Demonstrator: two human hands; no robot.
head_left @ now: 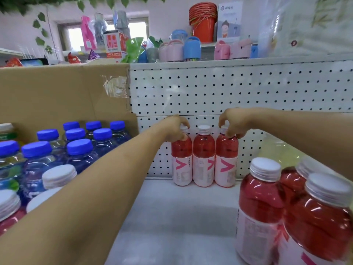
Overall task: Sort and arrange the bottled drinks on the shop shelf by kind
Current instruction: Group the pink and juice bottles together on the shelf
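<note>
Three red drink bottles with white caps and pink-white labels stand in a row against the pegboard back of the shelf. My left hand (176, 129) grips the neck of the left bottle (181, 159). My right hand (232, 123) grips the neck of the right bottle (226, 161). The middle bottle (203, 157) stands untouched between them. More red bottles (261, 207) of the same kind stand close at the front right. Blue-capped water bottles (76, 150) fill the left side.
A cardboard box flap (63, 96) rises behind the blue-capped bottles. White-capped bottles (57, 176) stand at the front left. The white shelf floor (181, 207) runs between the groups. The top shelf holds red buckets (203, 22) and pastel containers (191, 48).
</note>
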